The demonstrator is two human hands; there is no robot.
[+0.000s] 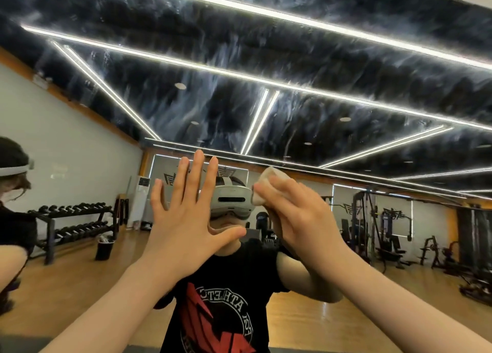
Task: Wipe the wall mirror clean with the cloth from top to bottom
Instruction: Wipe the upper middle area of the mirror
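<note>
Left hand [186,217] lies flat, fingers spread, against the wall mirror [266,68]. Right hand [298,214] grips the cloth [266,185] at mid-height on the glass. Streaks cover the upper mirror; wiping appears far from complete.

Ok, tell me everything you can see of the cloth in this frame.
The cloth is small, pale off-white and looks like soft fabric, bunched into a wad. The right hand grips it, fingers curled over most of it, so only its upper and left edges stick out. It is held up against the wall mirror at about head height in the reflection, to the right of the open left hand. Whether it is damp cannot be told.
</note>
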